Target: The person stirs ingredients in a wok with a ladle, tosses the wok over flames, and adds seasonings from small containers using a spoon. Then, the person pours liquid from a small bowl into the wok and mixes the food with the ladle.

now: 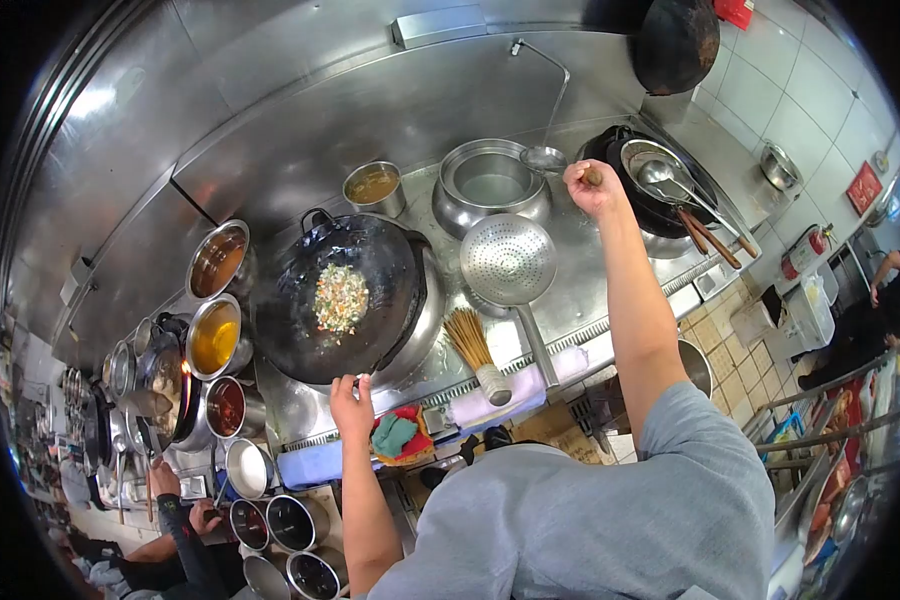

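Note:
My left hand (352, 408) is at the near edge of a black wok (290, 310), its fingers closed at the rim. Diced food (341, 298) in white, green and orange lies in a small heap in the wok. My right hand (598, 188) grips the wooden handle end of a ladle (543, 159). The ladle's metal bowl hangs beside the right rim of a steel pot (492, 180) holding liquid. Nearer to me lie a perforated strainer (508, 260) and a bamboo brush (472, 345).
At left stand pots of yellow liquid (216, 338) and red sauce (226, 407). A pot of brown liquid (374, 187) sits behind the wok. Several utensils rest on another wok (660, 170) at right. A co-worker's hand (165, 478) is at lower left. Folded cloths (398, 435) lie along the front edge.

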Available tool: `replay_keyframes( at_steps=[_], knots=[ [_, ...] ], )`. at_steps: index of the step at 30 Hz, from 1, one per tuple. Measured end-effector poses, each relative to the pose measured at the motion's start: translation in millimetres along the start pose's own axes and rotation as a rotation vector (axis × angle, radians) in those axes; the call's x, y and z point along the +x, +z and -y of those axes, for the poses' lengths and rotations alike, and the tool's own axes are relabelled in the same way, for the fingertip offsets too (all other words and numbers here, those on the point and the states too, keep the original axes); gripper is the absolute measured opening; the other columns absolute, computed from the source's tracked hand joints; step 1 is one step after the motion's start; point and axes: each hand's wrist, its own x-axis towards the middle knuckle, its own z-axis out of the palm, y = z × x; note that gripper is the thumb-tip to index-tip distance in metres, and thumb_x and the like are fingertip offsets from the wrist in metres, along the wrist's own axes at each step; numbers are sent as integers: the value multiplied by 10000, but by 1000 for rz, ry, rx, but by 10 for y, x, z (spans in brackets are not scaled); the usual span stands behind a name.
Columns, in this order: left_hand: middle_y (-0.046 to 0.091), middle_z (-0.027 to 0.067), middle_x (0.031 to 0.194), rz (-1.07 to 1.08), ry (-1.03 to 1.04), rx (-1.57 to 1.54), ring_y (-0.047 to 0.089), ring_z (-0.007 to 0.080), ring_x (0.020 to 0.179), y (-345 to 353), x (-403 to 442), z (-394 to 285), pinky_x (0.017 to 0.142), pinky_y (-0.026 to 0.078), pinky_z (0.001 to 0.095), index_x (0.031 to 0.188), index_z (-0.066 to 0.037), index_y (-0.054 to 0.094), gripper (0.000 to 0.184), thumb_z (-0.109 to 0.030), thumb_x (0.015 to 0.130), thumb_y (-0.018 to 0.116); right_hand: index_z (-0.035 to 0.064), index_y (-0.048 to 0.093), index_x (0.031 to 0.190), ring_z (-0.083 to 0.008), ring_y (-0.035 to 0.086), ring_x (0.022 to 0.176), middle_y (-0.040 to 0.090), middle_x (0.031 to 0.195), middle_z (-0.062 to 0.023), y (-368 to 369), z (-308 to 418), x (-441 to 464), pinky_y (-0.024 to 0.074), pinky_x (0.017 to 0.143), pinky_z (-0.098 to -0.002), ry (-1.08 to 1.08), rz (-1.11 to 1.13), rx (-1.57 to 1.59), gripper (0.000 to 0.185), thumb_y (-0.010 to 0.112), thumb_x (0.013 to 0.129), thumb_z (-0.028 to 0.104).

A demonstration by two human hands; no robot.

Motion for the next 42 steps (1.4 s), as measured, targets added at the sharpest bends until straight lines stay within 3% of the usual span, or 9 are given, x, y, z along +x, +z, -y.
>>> replay_keyframes(
  at_steps=[15, 29, 32, 34, 37, 38, 40, 41, 42],
  knots=[
    [510, 159, 740, -30, 26, -57, 499, 329, 666, 7, 17, 36, 604, 393, 392, 778, 14, 557, 251, -218, 847, 622, 4, 414, 650, -155, 461, 561, 443, 639, -63, 345, 97, -96, 441, 502, -252, -32, 24, -59, 123, 433, 768, -24],
    [548, 164, 789, -15, -31, -67, 543, 362, 754, -30, 6, -26, 657, 425, 422, 823, 1, 595, 224, -219, 829, 640, -13, 370, 731, -152, 466, 569, 411, 728, -78, 423, 125, -138, 451, 504, -239, 22, 100, -49, 112, 460, 771, -66],
    [541, 164, 830, -26, -83, -44, 539, 361, 801, 34, -35, -8, 694, 427, 422, 847, 0, 572, 218, -211, 838, 625, -91, 370, 904, -152, 469, 563, 416, 716, -73, 394, 110, -165, 451, 503, -250, -38, 123, -40, 152, 449, 778, -57],
    [533, 165, 858, -88, -43, -39, 533, 363, 823, 97, -68, -11, 713, 427, 421, 860, -1, 559, 212, -204, 843, 617, -151, 228, 1129, -159, 475, 565, 422, 703, -74, 382, 140, -171, 451, 498, -261, -55, 13, -19, 421, 440, 779, -54],
    [520, 168, 905, -134, -25, -44, 525, 367, 853, 137, -90, -1, 742, 427, 420, 885, -3, 540, 212, -200, 848, 606, -153, 41, 1226, -164, 481, 571, 427, 701, -83, 321, 141, -170, 451, 493, -262, -31, 71, -50, 607, 433, 771, -67],
    [515, 169, 925, -118, -49, -52, 523, 369, 861, 137, -90, 8, 751, 428, 420, 898, -4, 533, 218, -204, 848, 604, -153, 41, 1226, -164, 481, 571, 427, 701, -83, 322, 140, -179, 451, 493, -262, -33, 69, -50, 607, 433, 771, -67],
    [515, 169, 924, -99, -64, -68, 523, 370, 858, 133, -93, 30, 748, 428, 422, 898, -5, 532, 225, -211, 845, 606, -3, 418, 666, -173, 490, 562, 466, 629, -74, 316, 149, -173, 452, 513, -259, 24, 2, 43, 94, 428, 749, -47],
    [514, 169, 923, -82, -79, -83, 524, 371, 855, 131, -93, 34, 745, 429, 425, 898, -5, 530, 232, -217, 842, 607, -3, 418, 666, -173, 490, 562, 466, 629, -74, 293, 163, -156, 452, 513, -259, 26, 3, 41, 94, 428, 749, -47],
    [514, 169, 923, -86, -81, -84, 524, 371, 855, 129, -96, 37, 745, 429, 425, 898, -5, 530, 232, -217, 842, 607, -80, 267, 914, -168, 485, 561, 452, 664, -77, 271, 168, -147, 454, 504, -260, 9, 8, 16, 229, 435, 760, -51]
  ],
)
